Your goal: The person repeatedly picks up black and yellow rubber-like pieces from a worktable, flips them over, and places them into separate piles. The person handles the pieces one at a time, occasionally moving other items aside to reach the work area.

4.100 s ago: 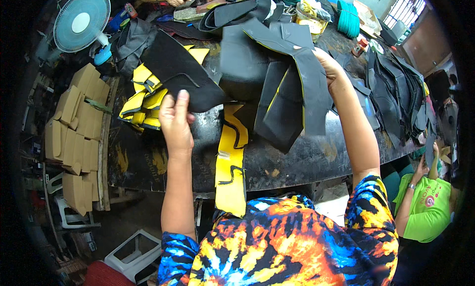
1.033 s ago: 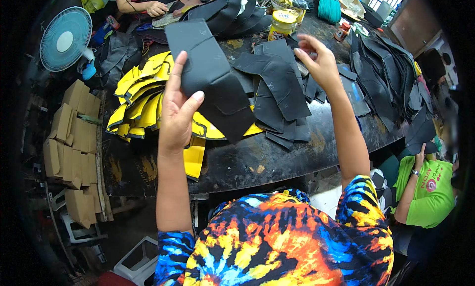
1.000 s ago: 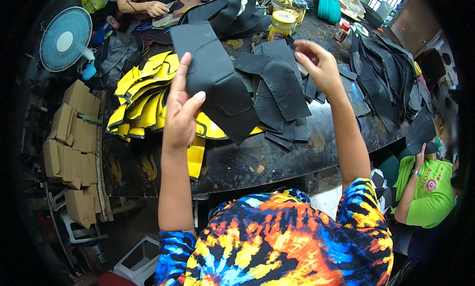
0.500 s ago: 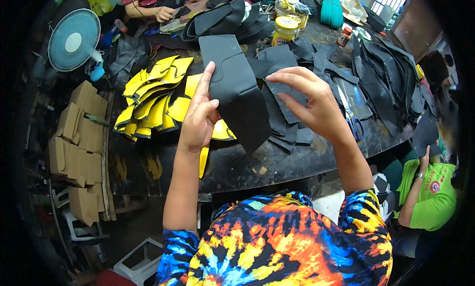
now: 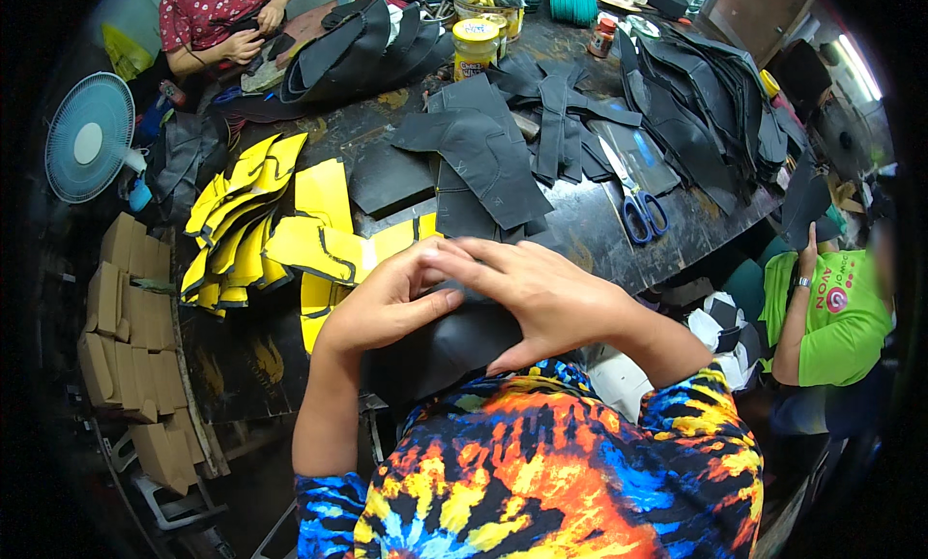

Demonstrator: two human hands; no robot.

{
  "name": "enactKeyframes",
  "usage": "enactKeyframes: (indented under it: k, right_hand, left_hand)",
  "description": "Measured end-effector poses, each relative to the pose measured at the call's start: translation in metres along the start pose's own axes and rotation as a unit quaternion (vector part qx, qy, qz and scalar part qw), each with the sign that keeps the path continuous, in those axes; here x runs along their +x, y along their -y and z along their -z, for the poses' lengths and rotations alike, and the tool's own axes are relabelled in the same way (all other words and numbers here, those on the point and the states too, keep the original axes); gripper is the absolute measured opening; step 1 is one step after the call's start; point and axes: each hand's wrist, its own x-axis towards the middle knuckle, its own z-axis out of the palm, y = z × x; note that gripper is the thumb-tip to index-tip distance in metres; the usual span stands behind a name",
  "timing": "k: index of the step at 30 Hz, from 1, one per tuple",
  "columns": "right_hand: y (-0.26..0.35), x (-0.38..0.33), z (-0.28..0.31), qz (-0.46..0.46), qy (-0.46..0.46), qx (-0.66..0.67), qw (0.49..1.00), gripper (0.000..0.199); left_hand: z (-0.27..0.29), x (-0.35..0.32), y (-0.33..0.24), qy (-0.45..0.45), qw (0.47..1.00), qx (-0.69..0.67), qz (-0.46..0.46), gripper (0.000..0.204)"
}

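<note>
Close to my body, at the table's front edge, my two hands meet over a black leather-like piece. Fingers of my left hand curl at its upper edge, the thumb lying across. From the right, my right hand grips it, thumb low and fingers overlapping the left fingertips. Much of the piece's top is covered by the hands. Just beyond lie yellow pieces with black edges, some stacked to the left. Further back, several flat black cut pieces overlap, one with a curved outline.
Blue-handled scissors lie right of the black pieces. A tall pile of black pieces stands at the far right. A yellow jar is at the back. Cardboard boxes and a fan are left; two other people work nearby.
The black piece has come down from above the table toward my body. My right hand, open beforehand, has closed onto it beside the left. The view has shifted.
</note>
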Motion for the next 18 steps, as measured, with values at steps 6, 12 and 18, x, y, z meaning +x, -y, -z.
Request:
enactKeyframes:
  k: [6, 12, 18]
  right_hand:
    - [-0.029, -0.079, 0.024, -0.115, -0.299, 0.052, 0.946, 0.107]
    - [-0.095, -0.114, 0.004, -0.319, -0.439, -0.196, 0.817, 0.097]
    - [-0.110, -0.101, -0.005, -0.371, -0.366, -0.345, 0.781, 0.106]
  left_hand:
    - [0.026, -0.006, -0.008, -0.311, 0.908, 0.253, -0.119, 0.030]
    - [0.024, -0.008, 0.011, -0.374, 0.853, 0.348, -0.109, 0.024]
    - [0.015, -0.031, 0.028, -0.378, 0.856, 0.338, -0.102, 0.026]
